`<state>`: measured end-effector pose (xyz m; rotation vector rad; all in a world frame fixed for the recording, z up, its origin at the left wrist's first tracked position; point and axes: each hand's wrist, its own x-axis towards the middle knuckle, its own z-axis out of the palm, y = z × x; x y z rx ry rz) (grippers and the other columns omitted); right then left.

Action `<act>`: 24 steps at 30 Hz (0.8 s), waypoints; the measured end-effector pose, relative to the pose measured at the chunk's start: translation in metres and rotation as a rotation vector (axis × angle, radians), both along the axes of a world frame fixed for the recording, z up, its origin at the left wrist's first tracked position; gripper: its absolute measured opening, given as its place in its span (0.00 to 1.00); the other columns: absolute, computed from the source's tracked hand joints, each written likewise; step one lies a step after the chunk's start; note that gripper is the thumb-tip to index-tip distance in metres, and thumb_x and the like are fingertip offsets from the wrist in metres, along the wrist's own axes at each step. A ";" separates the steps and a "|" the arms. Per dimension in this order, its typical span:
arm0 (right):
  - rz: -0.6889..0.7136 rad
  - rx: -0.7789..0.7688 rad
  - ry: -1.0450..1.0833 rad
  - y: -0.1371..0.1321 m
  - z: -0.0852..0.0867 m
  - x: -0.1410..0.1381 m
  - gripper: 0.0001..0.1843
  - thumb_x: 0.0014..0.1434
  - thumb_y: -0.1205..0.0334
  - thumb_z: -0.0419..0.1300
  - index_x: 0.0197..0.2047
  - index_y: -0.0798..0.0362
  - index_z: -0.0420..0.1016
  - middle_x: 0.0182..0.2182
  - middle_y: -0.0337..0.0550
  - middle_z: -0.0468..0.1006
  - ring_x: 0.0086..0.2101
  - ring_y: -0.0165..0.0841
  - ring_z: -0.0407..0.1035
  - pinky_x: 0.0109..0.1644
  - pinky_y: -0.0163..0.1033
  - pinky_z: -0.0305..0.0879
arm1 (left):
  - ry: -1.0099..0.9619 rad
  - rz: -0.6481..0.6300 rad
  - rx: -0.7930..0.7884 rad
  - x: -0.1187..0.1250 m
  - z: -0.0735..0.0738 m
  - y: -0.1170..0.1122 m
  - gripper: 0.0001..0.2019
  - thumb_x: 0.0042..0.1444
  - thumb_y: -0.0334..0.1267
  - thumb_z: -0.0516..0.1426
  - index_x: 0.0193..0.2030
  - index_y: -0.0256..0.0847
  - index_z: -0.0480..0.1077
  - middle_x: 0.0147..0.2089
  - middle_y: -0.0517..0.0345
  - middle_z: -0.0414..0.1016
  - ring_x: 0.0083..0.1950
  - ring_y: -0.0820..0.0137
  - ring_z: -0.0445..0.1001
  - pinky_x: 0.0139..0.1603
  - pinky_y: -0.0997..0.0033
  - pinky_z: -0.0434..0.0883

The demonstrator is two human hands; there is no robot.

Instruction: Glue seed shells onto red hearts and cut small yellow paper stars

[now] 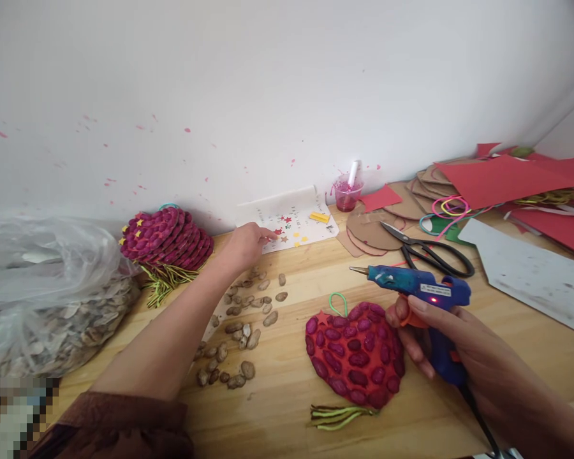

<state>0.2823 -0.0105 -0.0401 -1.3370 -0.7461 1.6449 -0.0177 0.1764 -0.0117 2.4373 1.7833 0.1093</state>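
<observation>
My right hand [425, 325] is wrapped round a blue hot glue gun [411, 280], a finger on its orange trigger and a red light lit on its side. The metal nozzle points left. Just below lies a heart-shaped ornament [354, 357] covered in magenta-painted peanut shells, with a green loop on top, a red star at upper left and a yellow-green tassel. My left hand [243, 248] reaches out to a white sheet [320, 236], one finger stretched to small paper stars [284, 239] in red and yellow. Its other fingers are partly hidden.
Loose peanut shells [243, 335] lie scattered by my left forearm. A stack of magenta ornaments [172, 239] and a plastic bag of shells [57, 319] stand at left. Behind are a paint cup [348, 194], cardboard pieces [373, 226], black scissors [435, 252] and red paper [516, 182].
</observation>
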 end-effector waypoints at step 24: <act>0.002 0.008 -0.019 -0.001 0.008 -0.003 0.21 0.57 0.40 0.61 0.31 0.51 0.76 0.16 0.39 0.71 0.17 0.30 0.62 0.21 0.34 0.56 | -0.088 -0.010 0.004 -0.003 -0.006 -0.004 0.14 0.58 0.33 0.54 0.47 0.41 0.77 0.46 0.52 0.78 0.45 0.63 0.76 0.52 0.66 0.70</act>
